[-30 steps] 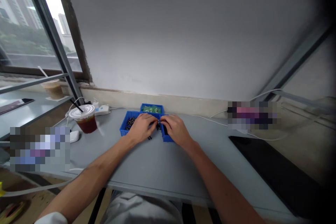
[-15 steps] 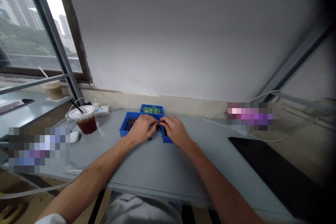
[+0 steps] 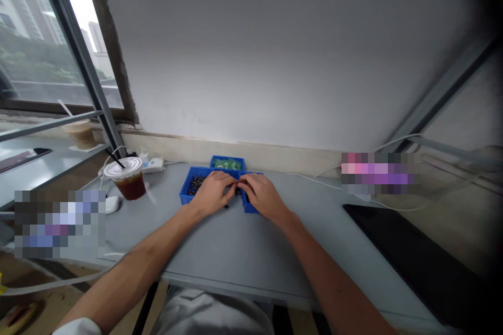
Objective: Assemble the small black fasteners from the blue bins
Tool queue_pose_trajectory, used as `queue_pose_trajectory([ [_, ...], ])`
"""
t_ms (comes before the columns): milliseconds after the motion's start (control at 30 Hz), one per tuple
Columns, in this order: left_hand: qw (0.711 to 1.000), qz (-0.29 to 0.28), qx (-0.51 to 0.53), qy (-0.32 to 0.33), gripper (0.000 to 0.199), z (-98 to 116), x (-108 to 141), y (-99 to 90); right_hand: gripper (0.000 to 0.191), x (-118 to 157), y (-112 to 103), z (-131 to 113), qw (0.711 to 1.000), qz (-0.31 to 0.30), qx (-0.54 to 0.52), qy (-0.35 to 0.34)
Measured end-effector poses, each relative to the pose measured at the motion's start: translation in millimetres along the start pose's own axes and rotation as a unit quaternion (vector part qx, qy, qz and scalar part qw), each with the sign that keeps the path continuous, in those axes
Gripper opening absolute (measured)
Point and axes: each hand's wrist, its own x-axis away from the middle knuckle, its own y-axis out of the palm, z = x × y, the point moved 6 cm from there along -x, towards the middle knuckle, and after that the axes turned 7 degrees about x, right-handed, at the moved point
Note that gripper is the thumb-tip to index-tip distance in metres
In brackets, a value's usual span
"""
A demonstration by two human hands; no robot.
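My left hand (image 3: 215, 191) and my right hand (image 3: 261, 193) meet fingertip to fingertip over the blue bins, both closed in a pinch. What they hold between them is too small to make out. Beside and partly under my left hand is a blue bin (image 3: 184, 193) of small dark and brass-coloured parts (image 3: 196, 184). Another blue bin (image 3: 251, 208) is partly hidden by my right hand. A smaller blue bin behind them holds green pieces (image 3: 228, 164). One small dark piece (image 3: 226, 207) lies on the table just below my left hand.
An iced drink cup (image 3: 131, 180) with a black straw stands at left, near a white power strip (image 3: 153, 165) and a white rounded object (image 3: 112, 204). A black flat panel (image 3: 404, 256) lies at right. Cables (image 3: 314, 180) run along the wall. Metal frame posts flank the table (image 3: 236, 256).
My fingertips have shifted very slightly at the meeting point. Less of the small dark pieces shows below my left hand.
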Motion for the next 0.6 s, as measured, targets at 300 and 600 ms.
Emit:
queue_pose_trajectory([
  [300,1.0,-0.021,-0.007,0.007,0.023,1.9,0.7,3.9,0.023,-1.6,2.8,-3.1,1.0,-0.006,0.028,-0.011],
  [600,0.992,-0.041,-0.098,-0.068,0.024,-20.0,2.4,-25.5,0.023,13.2,-19.1,48.8,0.995,0.021,0.038,0.095],
])
